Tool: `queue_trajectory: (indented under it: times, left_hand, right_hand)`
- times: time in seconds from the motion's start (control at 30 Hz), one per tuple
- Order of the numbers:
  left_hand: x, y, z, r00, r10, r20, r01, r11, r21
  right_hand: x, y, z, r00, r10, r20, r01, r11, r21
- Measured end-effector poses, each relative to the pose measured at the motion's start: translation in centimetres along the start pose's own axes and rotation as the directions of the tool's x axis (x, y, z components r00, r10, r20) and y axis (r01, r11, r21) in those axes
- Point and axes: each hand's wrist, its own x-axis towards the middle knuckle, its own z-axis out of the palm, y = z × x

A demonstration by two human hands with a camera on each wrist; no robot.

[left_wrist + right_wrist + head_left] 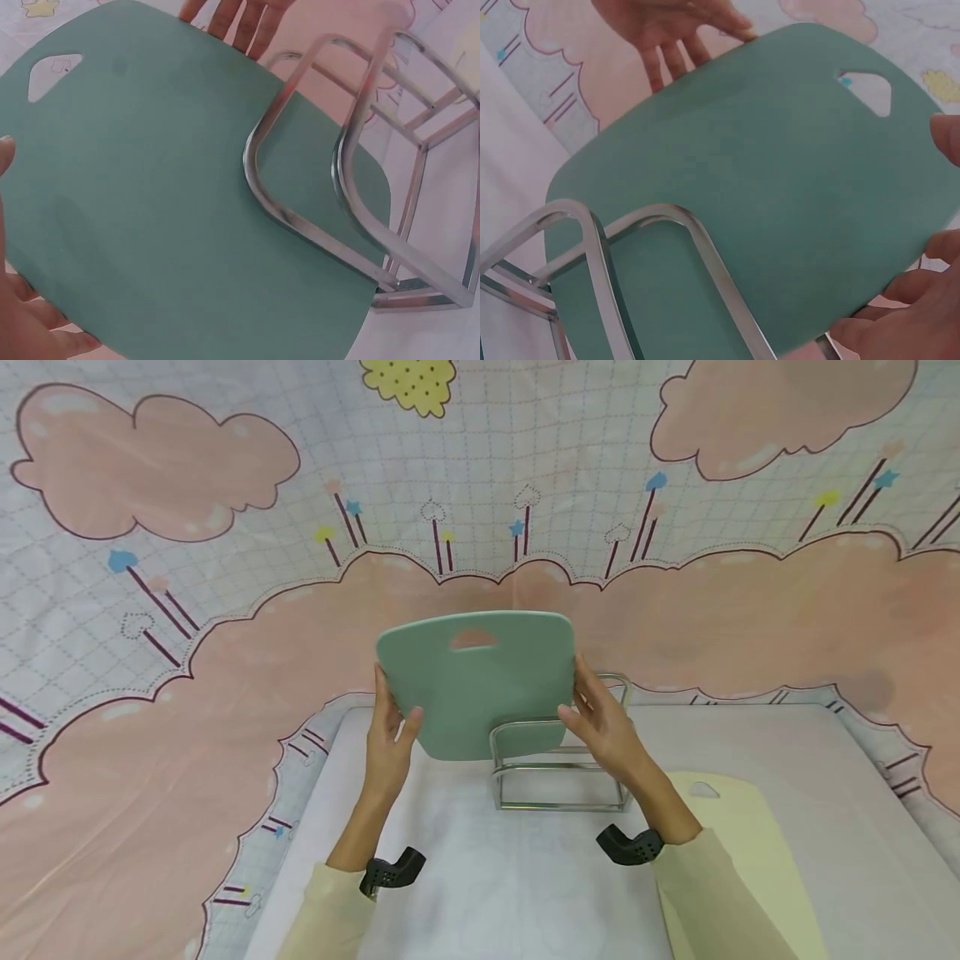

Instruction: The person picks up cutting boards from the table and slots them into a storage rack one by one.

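A printed fabric backdrop (300, 635) hangs across the far side, with peach clouds, a pale dashed grid, and small stars and hearts on dark stalks; a yellow dotted shape (411, 383) sits at its top. In front of it spreads a white tabletop (487, 877).

Near the far side of the tabletop, a little right of centre, stands a silver rack of bent metal tubing (555, 767). A green flat cutting board with rounded corners and a handle slot (472, 689) is held upright there, slightly tilted, its slot uppermost. Its lower right part lies between the rack's hoops, while its left part reaches out past the rack's left side. Whether its bottom edge rests on the rack cannot be told.

The left hand (387, 739) pinches the board's left edge, thumb at the near face and fingers behind. The right hand (606, 731) pinches the right edge in the same manner, beside the rack's hoops. Each wrist carries a black curved device (393, 870) just beyond a pale beige sleeve (330, 910).

On the right, a pale yellow board with a handle hole (761, 847) lies flat, partly hidden by the right forearm.
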Motion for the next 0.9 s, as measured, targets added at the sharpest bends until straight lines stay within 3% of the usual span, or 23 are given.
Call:
queue_trajectory:
  times: [0.3,0.63,0.9]
  left_hand:
    - [0.3,0.3,1.1,0.999,-0.015,0.042,0.016,0.999,-0.043]
    - [0.3,0.5,2.2,0.995,-0.032,0.099,0.036,0.999,-0.033]
    - [0.7,0.2,2.7,0.990,-0.017,0.141,0.029,0.996,-0.084]
  right_hand:
    - [-0.6,0.0,-1.2,0.999,0.030,-0.045,-0.036,0.990,-0.136]
    - [-1.2,0.0,-2.3,0.997,-0.001,-0.074,-0.008,0.992,-0.124]
    - [-1.5,-0.2,-3.1,0.997,0.008,-0.079,-0.017,0.993,-0.116]
